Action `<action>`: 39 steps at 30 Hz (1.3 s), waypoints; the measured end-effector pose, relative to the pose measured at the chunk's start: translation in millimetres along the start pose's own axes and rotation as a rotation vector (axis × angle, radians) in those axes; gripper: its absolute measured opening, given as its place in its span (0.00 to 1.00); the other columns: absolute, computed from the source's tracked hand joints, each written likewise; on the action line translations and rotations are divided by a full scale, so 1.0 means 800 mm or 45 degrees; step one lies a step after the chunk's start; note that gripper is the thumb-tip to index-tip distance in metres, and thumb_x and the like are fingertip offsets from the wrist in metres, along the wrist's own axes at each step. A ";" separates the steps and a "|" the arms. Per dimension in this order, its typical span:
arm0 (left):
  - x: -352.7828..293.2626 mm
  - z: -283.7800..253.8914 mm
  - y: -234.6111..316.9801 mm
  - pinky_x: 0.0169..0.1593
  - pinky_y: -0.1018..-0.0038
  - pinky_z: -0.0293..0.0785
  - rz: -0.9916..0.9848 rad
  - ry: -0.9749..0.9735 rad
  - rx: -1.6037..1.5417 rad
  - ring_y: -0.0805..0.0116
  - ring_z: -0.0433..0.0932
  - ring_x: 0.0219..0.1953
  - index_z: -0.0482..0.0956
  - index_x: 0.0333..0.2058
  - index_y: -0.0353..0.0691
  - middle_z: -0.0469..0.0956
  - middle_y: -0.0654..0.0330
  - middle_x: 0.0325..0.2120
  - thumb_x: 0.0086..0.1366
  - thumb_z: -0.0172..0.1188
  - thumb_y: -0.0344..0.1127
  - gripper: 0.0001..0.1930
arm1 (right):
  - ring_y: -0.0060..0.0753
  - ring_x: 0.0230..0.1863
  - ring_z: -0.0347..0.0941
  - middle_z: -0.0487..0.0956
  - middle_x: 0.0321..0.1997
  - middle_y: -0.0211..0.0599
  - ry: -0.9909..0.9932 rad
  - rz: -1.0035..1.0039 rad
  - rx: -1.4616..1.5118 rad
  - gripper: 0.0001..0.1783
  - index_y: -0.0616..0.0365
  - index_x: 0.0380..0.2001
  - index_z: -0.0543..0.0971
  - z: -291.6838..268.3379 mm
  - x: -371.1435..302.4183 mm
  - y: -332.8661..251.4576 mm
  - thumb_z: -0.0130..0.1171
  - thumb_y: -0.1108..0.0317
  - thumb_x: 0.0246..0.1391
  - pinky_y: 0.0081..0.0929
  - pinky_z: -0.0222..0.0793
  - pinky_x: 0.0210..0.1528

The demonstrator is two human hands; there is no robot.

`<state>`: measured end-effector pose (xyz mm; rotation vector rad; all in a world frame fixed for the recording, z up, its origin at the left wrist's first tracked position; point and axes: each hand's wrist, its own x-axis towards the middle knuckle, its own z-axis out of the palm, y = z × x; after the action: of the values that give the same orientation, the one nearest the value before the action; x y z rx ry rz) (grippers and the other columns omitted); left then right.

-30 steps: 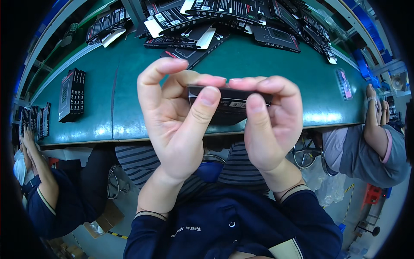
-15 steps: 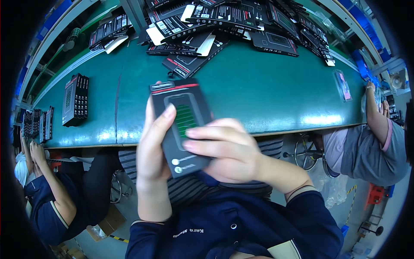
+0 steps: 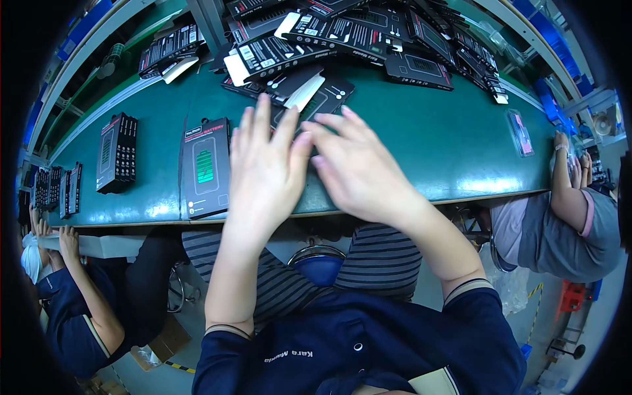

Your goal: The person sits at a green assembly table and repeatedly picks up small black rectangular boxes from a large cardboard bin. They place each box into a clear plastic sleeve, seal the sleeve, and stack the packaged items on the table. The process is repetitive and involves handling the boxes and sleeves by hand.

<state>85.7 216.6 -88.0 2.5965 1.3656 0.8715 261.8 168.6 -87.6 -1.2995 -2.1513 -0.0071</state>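
Observation:
My left hand (image 3: 268, 164) is stretched out over the green table, fingers spread and nothing in it. Beside it my right hand (image 3: 359, 161) reaches forward too, its fingers apart and holding nothing. A flat black box (image 3: 205, 172) with a green battery picture and a red stripe lies face up, just left of my left hand. Beyond my fingertips, a black box (image 3: 329, 99) with an open white flap (image 3: 305, 92) lies at the near edge of a heap of similar boxes (image 3: 342, 33).
A stack of black boxes (image 3: 117, 153) stands at the left, with more boxes (image 3: 56, 187) farther left. A clear pack (image 3: 520, 133) lies at the right. Co-workers sit on both sides: one at the left (image 3: 85, 303), one at the right (image 3: 559, 217). A metal post (image 3: 207, 26) rises behind.
The black box that both my hands held now lies on the table to the left. Both hands have let go and moved forward toward the heap. A box at the heap's near edge has shifted.

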 end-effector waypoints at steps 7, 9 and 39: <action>-0.018 0.000 0.037 0.71 0.42 0.47 0.314 -0.307 -0.067 0.34 0.54 0.70 0.75 0.60 0.41 0.55 0.40 0.70 0.52 0.69 0.64 0.42 | 0.59 0.66 0.65 0.71 0.63 0.54 0.315 0.465 -0.707 0.23 0.60 0.52 0.76 -0.109 -0.135 0.175 0.63 0.70 0.51 0.55 0.55 0.70; -0.017 -0.001 0.040 0.70 0.43 0.48 0.403 -0.319 -0.158 0.37 0.56 0.70 0.78 0.51 0.39 0.58 0.42 0.69 0.48 0.73 0.60 0.37 | 0.61 0.71 0.60 0.67 0.69 0.52 0.384 0.710 -1.095 0.26 0.60 0.56 0.74 -0.161 -0.207 0.277 0.62 0.59 0.57 0.55 0.51 0.72; 0.022 0.009 0.024 0.69 0.54 0.60 0.584 -0.471 -0.344 0.47 0.66 0.65 0.72 0.57 0.35 0.72 0.46 0.59 0.39 0.76 0.50 0.45 | 0.59 0.75 0.55 0.61 0.73 0.60 -0.159 0.284 0.644 0.19 0.59 0.37 0.73 -0.066 -0.086 0.018 0.47 0.87 0.38 0.52 0.41 0.76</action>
<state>111.6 220.1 -80.1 2.7038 0.5302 0.5228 322.1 104.3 -83.7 -1.2438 -1.9176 0.6796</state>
